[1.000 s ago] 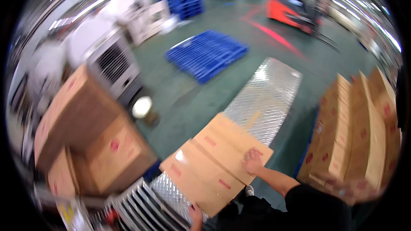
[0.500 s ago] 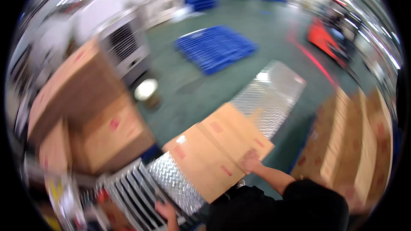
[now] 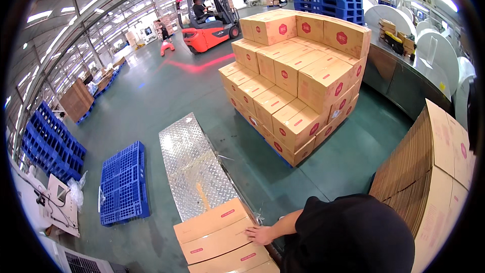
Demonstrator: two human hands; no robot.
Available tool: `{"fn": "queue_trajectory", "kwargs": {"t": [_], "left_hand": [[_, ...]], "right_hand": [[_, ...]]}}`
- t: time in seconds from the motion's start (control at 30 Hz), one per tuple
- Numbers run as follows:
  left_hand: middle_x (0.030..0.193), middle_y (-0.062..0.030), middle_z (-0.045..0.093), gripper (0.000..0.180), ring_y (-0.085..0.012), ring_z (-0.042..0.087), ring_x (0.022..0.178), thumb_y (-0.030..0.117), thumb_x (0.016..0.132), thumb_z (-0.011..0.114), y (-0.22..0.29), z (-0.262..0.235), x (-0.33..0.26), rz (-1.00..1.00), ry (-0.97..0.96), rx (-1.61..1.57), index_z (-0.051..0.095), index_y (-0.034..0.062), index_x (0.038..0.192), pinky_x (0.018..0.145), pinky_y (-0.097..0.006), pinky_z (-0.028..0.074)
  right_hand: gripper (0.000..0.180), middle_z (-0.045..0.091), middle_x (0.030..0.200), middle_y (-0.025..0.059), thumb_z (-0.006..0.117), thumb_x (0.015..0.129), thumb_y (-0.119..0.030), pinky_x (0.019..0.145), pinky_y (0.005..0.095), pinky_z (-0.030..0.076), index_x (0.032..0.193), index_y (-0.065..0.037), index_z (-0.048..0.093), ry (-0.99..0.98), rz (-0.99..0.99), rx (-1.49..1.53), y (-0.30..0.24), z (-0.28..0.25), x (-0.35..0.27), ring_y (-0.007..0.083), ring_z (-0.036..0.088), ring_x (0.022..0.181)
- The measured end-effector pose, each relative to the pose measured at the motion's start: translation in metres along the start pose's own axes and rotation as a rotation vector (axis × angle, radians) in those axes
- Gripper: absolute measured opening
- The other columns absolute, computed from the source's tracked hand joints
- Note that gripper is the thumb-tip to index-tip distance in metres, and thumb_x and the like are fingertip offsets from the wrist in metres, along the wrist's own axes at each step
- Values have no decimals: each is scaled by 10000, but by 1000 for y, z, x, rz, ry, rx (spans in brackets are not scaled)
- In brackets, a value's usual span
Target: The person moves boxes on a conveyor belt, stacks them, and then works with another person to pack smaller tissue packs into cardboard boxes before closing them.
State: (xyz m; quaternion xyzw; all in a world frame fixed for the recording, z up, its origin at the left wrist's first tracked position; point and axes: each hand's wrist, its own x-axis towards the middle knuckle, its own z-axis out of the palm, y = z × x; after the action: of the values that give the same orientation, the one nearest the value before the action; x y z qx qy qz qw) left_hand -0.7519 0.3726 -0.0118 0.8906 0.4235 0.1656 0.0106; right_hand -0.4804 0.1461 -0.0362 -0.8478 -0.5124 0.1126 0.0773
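Palm down, my right hand lies on the edge of the nearest cardboard cartons, its fingers stretched out and holding nothing. These brown cartons stand side by side at the near end of a metal tread plate, with small red marks on their tops. The lower picture edge cuts them off. My left hand is out of the picture.
A stepped stack of cartons stands on a blue pallet ahead. Flattened cardboard rises at the right. A blue pallet lies left of the plate. A person sits on a red forklift farther off.
The view has swung to the right, bringing the stepped carton stack into sight. My right hand still rests on the cartons, while my left hand has left the picture.
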Motion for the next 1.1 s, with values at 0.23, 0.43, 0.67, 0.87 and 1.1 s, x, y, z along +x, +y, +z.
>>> {"fn": "queue_trajectory", "kwargs": {"t": [0.23,0.43,0.67,0.87,1.1], "left_hand": [[1250,-284,460,526,-436,428,1162,315,906,533,-8,7,3,-114,-46,52,454,-39,1287,972,-581,340],[1307,-282,399,582,-442,362,1213,334,895,543,-22,3,-15,-243,-74,77,408,-36,1323,994,-598,298],[1372,-280,328,651,-450,285,1273,358,883,555,-40,-3,-34,-388,-93,92,355,-33,1364,1019,-618,249],[1428,-278,267,714,-457,220,1324,378,872,565,-49,-6,-45,-478,-103,92,310,-30,1400,1040,-635,207],[1493,-275,197,790,-464,143,1384,401,860,577,-67,-28,-56,-705,-174,88,257,-26,1442,1065,-655,158]], "right_hand": [[542,155,1553,222,410,983,-366,1064,536,348,1410,-34,371,-247,51,56,-3,-16,-10,380,155,1448],[565,194,1535,230,417,977,-385,1034,526,385,1405,-19,379,-184,68,22,-6,-10,-12,392,204,1426],[652,277,1454,314,497,929,-432,910,496,502,1346,64,428,-99,-24,-117,-11,-17,-12,476,258,1362],[674,288,1408,357,517,911,-394,920,522,491,1335,114,394,-62,8,-120,-14,-11,-12,513,258,1342],[712,245,1461,356,469,931,-436,1106,538,278,1368,117,373,-144,-15,-122,-19,-3,0,516,191,1377]]}}
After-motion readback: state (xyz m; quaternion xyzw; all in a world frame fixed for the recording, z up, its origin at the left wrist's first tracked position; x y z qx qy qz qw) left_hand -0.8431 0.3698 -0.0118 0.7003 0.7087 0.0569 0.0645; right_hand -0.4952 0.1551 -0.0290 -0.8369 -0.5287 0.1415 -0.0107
